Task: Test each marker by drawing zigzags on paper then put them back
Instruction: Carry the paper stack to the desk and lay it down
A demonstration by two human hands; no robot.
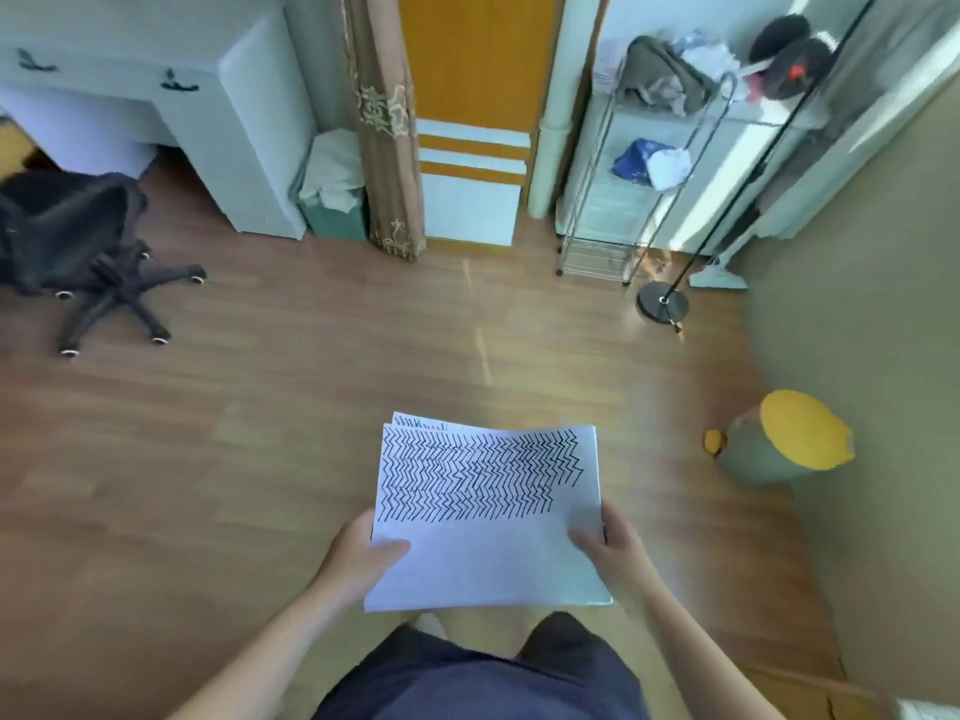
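Sitting at the far left of the frame is a black office chair (78,241) on the wooden floor (311,381), with a white desk (208,96) above it in the upper left and a bin (332,189) lined with a white bag just beside the desk's right end. A brown curtain (387,122) hangs next to an orange door (475,70) at top centre. Low in the middle, your left hand (358,558) grasps the lower left edge of the stack of paper (493,558), thumb lying on top of the sheet and the other fingers hidden beneath it. You hold the stack in the air above the floor, in front of your dark shorts (483,678). The top sheet carries rows of black zigzags (478,475) across its upper half, its lower half is blank, and a second marked sheet peeks out at the far edge. Your right hand (613,548) has the same sort of grip on the right edge, thumb over the top and fingers underneath. Further right, a green bin with a yellow lid (789,439) stands on the floor, and a wire shelf rack (649,163) and a black lamp stand (665,301) fill the upper right.
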